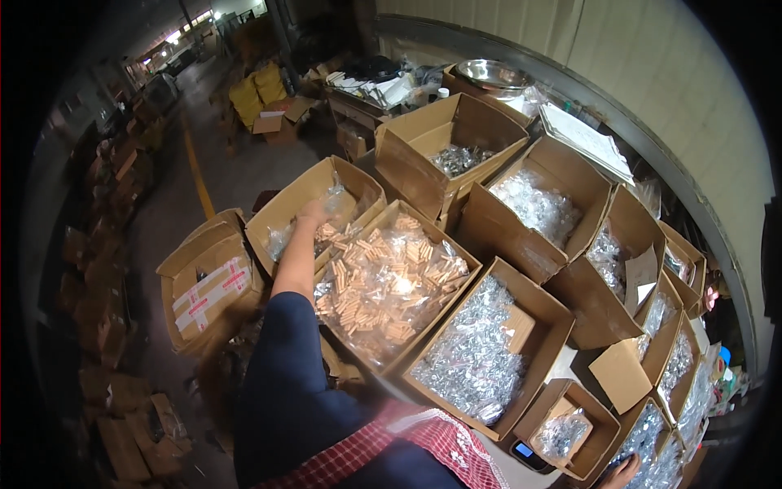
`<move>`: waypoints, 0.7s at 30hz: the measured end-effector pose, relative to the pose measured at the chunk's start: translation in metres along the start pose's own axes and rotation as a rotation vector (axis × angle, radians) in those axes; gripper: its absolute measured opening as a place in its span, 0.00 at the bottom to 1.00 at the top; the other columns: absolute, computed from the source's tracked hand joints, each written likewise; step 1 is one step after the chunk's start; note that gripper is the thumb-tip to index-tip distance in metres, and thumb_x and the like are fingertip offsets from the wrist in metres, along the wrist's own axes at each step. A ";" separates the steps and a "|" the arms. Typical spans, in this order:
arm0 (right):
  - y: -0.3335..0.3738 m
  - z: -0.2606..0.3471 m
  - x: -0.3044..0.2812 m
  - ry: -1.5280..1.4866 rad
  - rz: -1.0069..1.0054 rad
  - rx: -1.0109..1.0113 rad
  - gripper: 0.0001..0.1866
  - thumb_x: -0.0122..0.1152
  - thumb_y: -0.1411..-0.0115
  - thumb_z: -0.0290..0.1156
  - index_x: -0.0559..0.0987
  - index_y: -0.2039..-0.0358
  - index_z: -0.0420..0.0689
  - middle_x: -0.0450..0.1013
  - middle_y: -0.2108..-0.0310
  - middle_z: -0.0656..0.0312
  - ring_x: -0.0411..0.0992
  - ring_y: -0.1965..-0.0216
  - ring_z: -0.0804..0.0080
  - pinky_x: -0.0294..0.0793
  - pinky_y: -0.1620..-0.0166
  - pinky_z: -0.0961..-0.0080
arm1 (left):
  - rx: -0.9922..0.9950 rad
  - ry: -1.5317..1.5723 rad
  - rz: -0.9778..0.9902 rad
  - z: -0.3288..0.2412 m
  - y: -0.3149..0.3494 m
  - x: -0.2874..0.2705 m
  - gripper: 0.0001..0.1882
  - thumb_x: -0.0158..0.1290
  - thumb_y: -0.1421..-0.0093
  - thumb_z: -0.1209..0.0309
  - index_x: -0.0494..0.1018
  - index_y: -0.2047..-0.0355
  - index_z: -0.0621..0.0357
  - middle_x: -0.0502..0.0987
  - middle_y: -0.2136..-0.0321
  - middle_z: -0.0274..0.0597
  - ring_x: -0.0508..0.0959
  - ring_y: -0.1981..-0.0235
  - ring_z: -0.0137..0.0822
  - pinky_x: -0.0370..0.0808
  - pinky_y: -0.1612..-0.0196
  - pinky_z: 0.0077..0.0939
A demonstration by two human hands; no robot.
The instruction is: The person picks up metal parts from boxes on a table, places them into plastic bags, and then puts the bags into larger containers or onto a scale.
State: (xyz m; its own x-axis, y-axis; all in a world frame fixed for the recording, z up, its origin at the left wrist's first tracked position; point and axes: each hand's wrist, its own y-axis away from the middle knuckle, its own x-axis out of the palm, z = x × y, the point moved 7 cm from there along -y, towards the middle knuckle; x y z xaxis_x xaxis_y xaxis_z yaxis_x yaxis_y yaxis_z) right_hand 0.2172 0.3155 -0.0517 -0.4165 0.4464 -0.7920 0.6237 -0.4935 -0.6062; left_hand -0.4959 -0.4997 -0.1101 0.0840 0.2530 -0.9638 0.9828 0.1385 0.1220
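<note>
My left hand (313, 213), its arm in a dark blue sleeve, reaches into an open cardboard box (277, 204) at the left. A clear plastic bag (334, 196) stands up at its fingers, which look closed on it; the contents are hard to make out. Beside that box, a larger carton (391, 359) is full of clear bags of wooden dowels (391, 277). At the lower right edge, my right hand (623, 473) rests by a box of bagged silvery metal parts (643, 432). Only part of this hand shows, and its grip is unclear.
More cartons of bagged metal parts (476, 350) fill the table to the right. A small box (570, 428) sits on a scale (531, 456). A taped carton (208, 297) stands at the left. Far off are a metal bowl (493, 75) and yellow sacks (259, 94).
</note>
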 end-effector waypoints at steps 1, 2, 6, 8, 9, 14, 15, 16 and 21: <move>0.000 0.002 -0.005 -0.024 -0.018 -0.006 0.11 0.55 0.40 0.32 0.80 0.63 0.40 0.76 0.67 0.49 0.73 0.67 0.51 0.73 0.60 0.60 | 0.001 -0.034 -0.011 0.001 -0.005 0.007 0.27 0.63 0.52 0.57 0.77 0.58 0.66 0.78 0.59 0.61 0.77 0.54 0.55 0.71 0.50 0.42; -0.001 0.002 -0.008 -0.048 -0.035 -0.014 0.10 0.55 0.40 0.31 0.81 0.64 0.41 0.76 0.68 0.50 0.73 0.67 0.50 0.73 0.60 0.59 | 0.001 -0.068 -0.022 0.003 -0.016 0.016 0.25 0.61 0.50 0.58 0.77 0.59 0.67 0.78 0.59 0.61 0.77 0.54 0.56 0.72 0.50 0.42; 0.010 -0.009 0.009 -0.100 -0.047 0.053 0.10 0.57 0.42 0.31 0.80 0.64 0.38 0.76 0.68 0.49 0.73 0.66 0.51 0.73 0.59 0.60 | 0.013 0.084 -0.205 0.068 -0.058 0.023 0.20 0.52 0.44 0.60 0.76 0.59 0.65 0.80 0.68 0.58 0.80 0.65 0.51 0.76 0.60 0.37; 0.012 -0.018 0.019 -0.159 0.009 0.076 0.12 0.53 0.40 0.29 0.78 0.60 0.37 0.74 0.61 0.49 0.72 0.61 0.52 0.71 0.55 0.61 | -0.110 0.576 -0.052 0.092 -0.057 0.022 0.17 0.48 0.41 0.61 0.77 0.62 0.63 0.76 0.77 0.47 0.75 0.76 0.43 0.72 0.71 0.32; 0.016 -0.032 0.019 -0.198 0.075 0.132 0.14 0.49 0.39 0.27 0.75 0.55 0.34 0.72 0.56 0.48 0.70 0.55 0.51 0.69 0.50 0.63 | -0.154 0.829 0.043 0.076 -0.054 0.016 0.17 0.45 0.39 0.62 0.77 0.64 0.62 0.74 0.82 0.42 0.73 0.82 0.39 0.71 0.77 0.29; 0.016 -0.042 0.031 -0.227 0.122 0.141 0.18 0.44 0.38 0.25 0.73 0.51 0.32 0.70 0.50 0.47 0.69 0.49 0.51 0.66 0.44 0.65 | 0.139 1.357 0.361 -0.054 0.068 -0.094 0.18 0.41 0.31 0.58 0.73 0.64 0.60 0.55 0.92 0.24 0.51 0.93 0.19 0.48 0.88 0.16; 0.030 -0.052 0.021 -0.201 0.103 0.200 0.17 0.44 0.39 0.24 0.73 0.51 0.33 0.70 0.50 0.48 0.69 0.49 0.52 0.66 0.44 0.65 | 0.253 1.356 0.407 -0.098 0.076 -0.106 0.19 0.40 0.30 0.58 0.73 0.64 0.61 0.54 0.92 0.24 0.50 0.93 0.19 0.48 0.88 0.16; 0.032 -0.057 0.023 -0.229 0.099 0.212 0.17 0.45 0.39 0.24 0.74 0.51 0.34 0.70 0.49 0.49 0.69 0.48 0.53 0.66 0.44 0.65 | 0.300 1.393 0.467 -0.123 0.096 -0.116 0.19 0.41 0.30 0.58 0.73 0.64 0.62 0.54 0.92 0.23 0.50 0.93 0.18 0.47 0.88 0.16; 0.019 -0.031 0.030 -0.278 0.051 0.209 0.16 0.47 0.39 0.24 0.75 0.52 0.39 0.71 0.51 0.51 0.70 0.51 0.54 0.69 0.47 0.67 | 0.561 1.474 0.757 -0.224 0.211 -0.129 0.20 0.42 0.31 0.59 0.74 0.65 0.65 0.57 0.91 0.24 0.51 0.92 0.16 0.47 0.88 0.14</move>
State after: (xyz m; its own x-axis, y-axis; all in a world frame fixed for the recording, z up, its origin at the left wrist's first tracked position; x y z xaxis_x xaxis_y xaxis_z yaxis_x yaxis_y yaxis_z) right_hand 0.2371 0.3426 -0.0846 -0.5705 0.2109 -0.7938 0.5113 -0.6651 -0.5442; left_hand -0.3365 -0.2883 0.0932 0.6173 0.7259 0.3034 0.7602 -0.6496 0.0072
